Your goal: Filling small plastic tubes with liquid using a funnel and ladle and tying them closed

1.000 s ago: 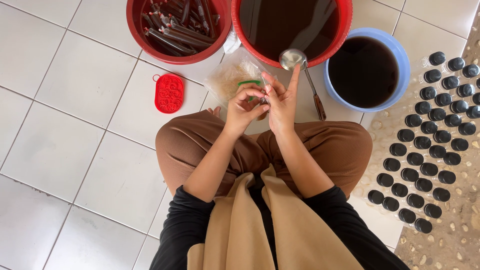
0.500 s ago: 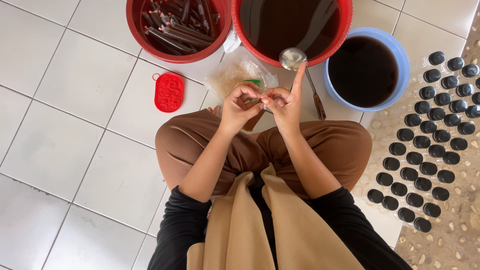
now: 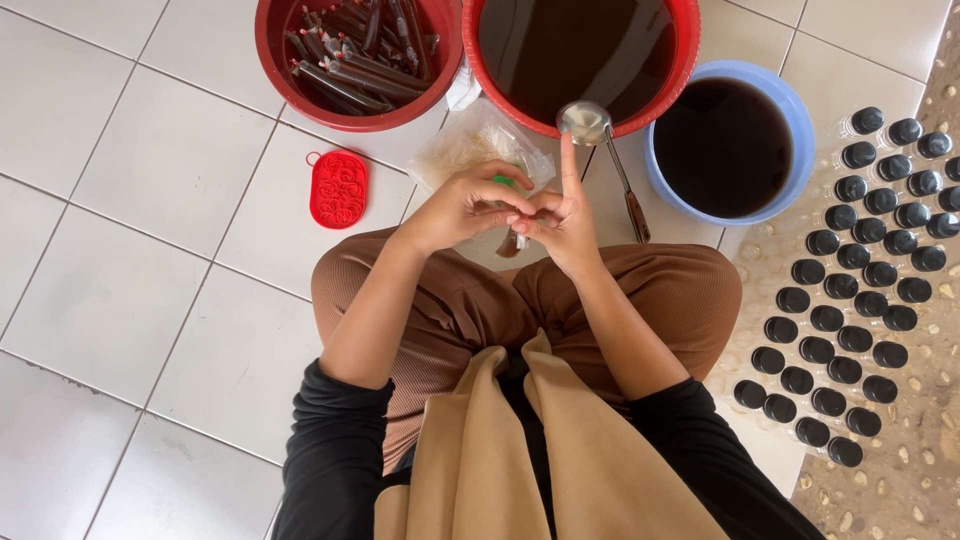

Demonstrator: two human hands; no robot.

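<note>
My left hand (image 3: 462, 207) and my right hand (image 3: 562, 218) meet above my knees, fingertips pinched together on a small thin plastic packet (image 3: 510, 243) of dark liquid that hangs below them. My right index finger sticks straight up toward the ladle (image 3: 586, 122). Just beyond my hands a clear bag of empty plastic sleeves (image 3: 468, 147) lies on the floor.
Ahead stand a red basin of filled dark tubes (image 3: 300, 95), a red basin of dark liquid (image 3: 684, 40) and a blue bucket of dark liquid (image 3: 795, 110). A red oval plastic piece (image 3: 338, 188) lies on the left. Several black-capped bottles (image 3: 850, 280) stand in rows on the right.
My fingers have kept working on the packet in the same place. My right index finger has straightened upward; nothing else has moved.
</note>
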